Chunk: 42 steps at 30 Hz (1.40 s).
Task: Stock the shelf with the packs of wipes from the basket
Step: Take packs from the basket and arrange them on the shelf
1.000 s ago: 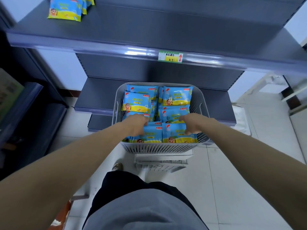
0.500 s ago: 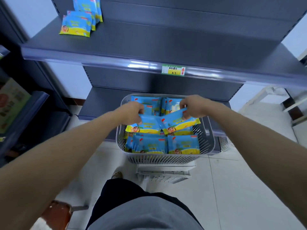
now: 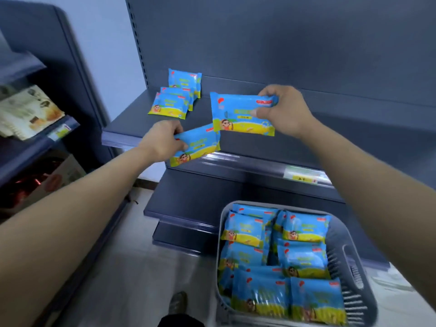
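dark blue-grey shelving unit (image 3: 283,43) fills the upper view, back panel upright. its upper shelf (image 3: 342,123) runs left to right; lower shelves step out beneath it. pale tiled floor (image 3: 132,267) below.

grey slotted basket (image 3: 354,279) at lower right, in front of the lower shelves. it is full of packs of wipes (image 3: 304,227), blue and yellow, lying flat in overlapping rows.

both bare forearms reach up from the bottom corners toward the upper shelf.

right hand (image 3: 285,109): fingers and thumb curled on the top right corner of one pack (image 3: 240,116), pinching it. this pack hangs face-on in the air over the shelf's front half, not touching the board.

left hand (image 3: 160,142): fingers wrapped around the left end of a second pack (image 3: 200,146), tilted, lower and to the left of the first, in front of the shelf's front edge. the upper right corner of this one overlaps the lower left corner of the other in view; whether they touch, cannot tell.

three stocked packs (image 3: 172,105) sit at the shelf's back left corner, one upright against the back panel, two lying flat in front, overlapping.

side shelf (image 3: 59,131) at far left holds pale printed packets (image 3: 28,109).

green and yellow price label (image 3: 303,176) on the shelf's front strip.

shoe tip (image 3: 178,303) at bottom centre.
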Each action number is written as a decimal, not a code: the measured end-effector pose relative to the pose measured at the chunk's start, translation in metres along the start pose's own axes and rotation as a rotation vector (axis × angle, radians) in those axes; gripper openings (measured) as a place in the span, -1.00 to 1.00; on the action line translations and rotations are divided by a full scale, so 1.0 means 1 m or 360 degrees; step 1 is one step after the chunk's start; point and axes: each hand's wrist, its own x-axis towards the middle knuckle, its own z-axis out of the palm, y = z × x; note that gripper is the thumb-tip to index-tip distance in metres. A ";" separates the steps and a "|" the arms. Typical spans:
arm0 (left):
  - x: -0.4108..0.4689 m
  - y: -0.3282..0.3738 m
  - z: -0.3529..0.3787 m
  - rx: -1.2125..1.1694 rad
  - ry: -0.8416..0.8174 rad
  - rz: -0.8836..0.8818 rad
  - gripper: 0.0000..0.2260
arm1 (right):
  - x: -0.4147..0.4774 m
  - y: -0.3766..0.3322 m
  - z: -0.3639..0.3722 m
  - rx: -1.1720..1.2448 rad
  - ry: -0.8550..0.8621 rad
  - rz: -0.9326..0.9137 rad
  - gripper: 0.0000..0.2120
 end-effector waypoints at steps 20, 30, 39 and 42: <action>0.156 -0.160 -0.095 0.0065 -0.0140 -0.0039 -0.82 | 0.214 -0.022 0.202 -0.0019 -0.0213 0.0289 -0.75; 0.192 -0.163 -0.071 -0.0092 -0.0218 0.0004 -0.79 | 0.237 -0.017 0.221 -0.0167 -0.0352 0.0263 -0.79; 0.221 -0.161 -0.052 0.0010 -0.0243 0.0029 -0.56 | 0.253 -0.018 0.226 -0.0245 -0.0308 0.0247 -0.77; 0.229 -0.160 -0.048 0.0071 -0.0231 0.0067 -0.52 | 0.252 -0.016 0.221 -0.0267 -0.0300 0.0269 -0.66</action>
